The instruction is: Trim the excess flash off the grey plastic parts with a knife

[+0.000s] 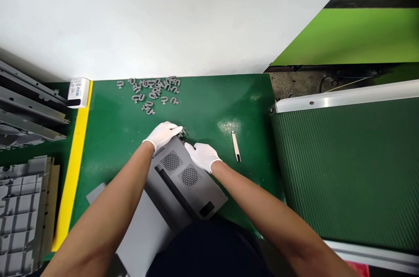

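- Resting on the green work mat [209,106], the grey plastic housing panel [183,181] lies tilted, its near end toward the person and its far corner between both gloved hands; two vent grilles and a small rectangular opening show on its upper face.
- The left hand [162,133], in a white glove, lies flat and fairly open over the far left corner of the panel, fingers stretched toward a small grey piece at the edge; whether it pinches anything I cannot tell.
- The right hand [203,156], also gloved, is curled loosely over the far right edge of the panel, fingertips at the same corner; a firm grasp cannot be made out.
- Judging from this, work at that corner looks under way and unfinished: the panel is on the mat and not on the conveyor.
- A heap of small grey hooked offcuts [152,91] lies loose on the far part of the mat, apart from the hands, suggesting several panels are already trimmed.
- A slim cutter knife [235,146] lies just right of the right hand, untouched.
- No bin or box shows; at far left, a stack of grey moulded panels [22,207] sits beyond the yellow stripe [73,167], with a small white device [77,92] at its far end.
- The ribbed green conveyor belt [347,167] at right carries nothing in view.
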Available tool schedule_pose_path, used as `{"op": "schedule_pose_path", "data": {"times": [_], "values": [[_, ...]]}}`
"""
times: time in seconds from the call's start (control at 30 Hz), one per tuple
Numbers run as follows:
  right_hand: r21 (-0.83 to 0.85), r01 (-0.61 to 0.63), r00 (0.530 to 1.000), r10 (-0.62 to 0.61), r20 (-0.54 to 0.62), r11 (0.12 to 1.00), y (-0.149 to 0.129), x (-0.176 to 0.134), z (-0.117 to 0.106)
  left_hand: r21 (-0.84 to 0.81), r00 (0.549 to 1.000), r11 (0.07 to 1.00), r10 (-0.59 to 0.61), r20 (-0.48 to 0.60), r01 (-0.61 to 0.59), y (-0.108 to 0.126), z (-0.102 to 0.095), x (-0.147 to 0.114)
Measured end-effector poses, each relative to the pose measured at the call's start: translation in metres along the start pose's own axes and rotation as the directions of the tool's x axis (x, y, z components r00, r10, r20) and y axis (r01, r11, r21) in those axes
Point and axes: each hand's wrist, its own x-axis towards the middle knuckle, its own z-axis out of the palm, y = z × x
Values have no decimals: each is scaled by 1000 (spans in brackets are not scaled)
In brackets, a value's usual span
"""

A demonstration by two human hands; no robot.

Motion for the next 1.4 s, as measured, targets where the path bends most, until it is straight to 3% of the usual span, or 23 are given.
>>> {"op": "schedule_pose_path", "data": {"times": [0.37, 0.53, 0.73, 1.0, 1.17, 1.4], "values": [[25, 5, 1000, -5, 4, 1000, 3, 0, 1, -14, 999, 1000, 5, 45, -4, 0, 0, 2], [20, 10, 1000, -10, 3, 1000, 0, -3, 0, -41, 996, 998, -52, 78, 55, -3, 1, 2], [-56, 18, 1000, -19, -21, 998, -2, 2, 1, -64, 993, 994, -86, 82, 92, -7, 4, 6], [-179, 59, 996, -72, -62, 982, 1, 14, 7, -41, 998, 998, -50, 44, 51, -9, 7, 8], [-219, 80, 991, -101, -88, 972, 5, 15, 12, -75, 995, 996, -44, 86, 51, -9, 6, 10], [-145, 20, 999, -24, -30, 989, -2, 9, 1, -80, 994, 994, -60, 89, 67, -7, 5, 9]]}}
